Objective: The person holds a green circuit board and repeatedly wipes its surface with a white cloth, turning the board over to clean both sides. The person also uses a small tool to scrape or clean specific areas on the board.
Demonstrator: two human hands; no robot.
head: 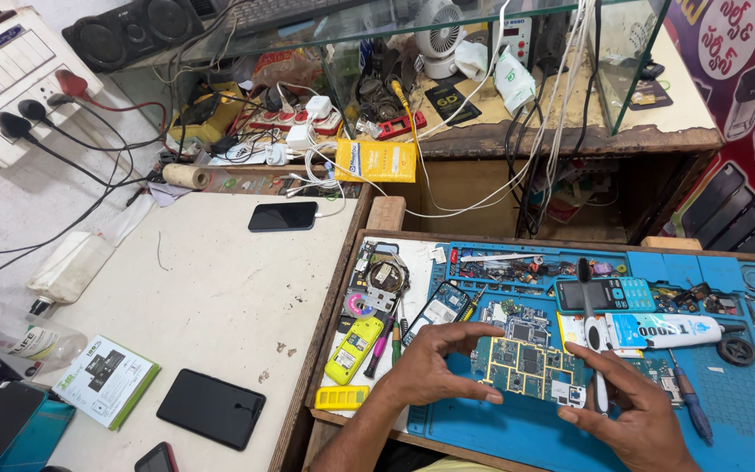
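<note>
Left hand (434, 367) comes in from the lower left, thumb and fingers spread in a shallow claw, fingertips pinching the left edge of the board (526, 363): thumb on the near-left edge, index reaching over the far-left corner. Board lies low over the blue mat (500, 433), in the middle between both hands, component side up, long axis running left to right, slightly tilted down toward the right. Right hand (635, 411) enters from the lower right, fingers curled narrow, tips at the board's right end; it also holds a screwdriver (593, 350) with a black and white handle standing roughly upright across the board's right edge, whether the bit touches the board cannot be told. Both hands are about equally close, one at each short end. Behind the board: a blue keypad phone (609, 295) and a white tube (666, 330). Left of the mat, a yellow phone shell (356, 348) on the tray
</note>
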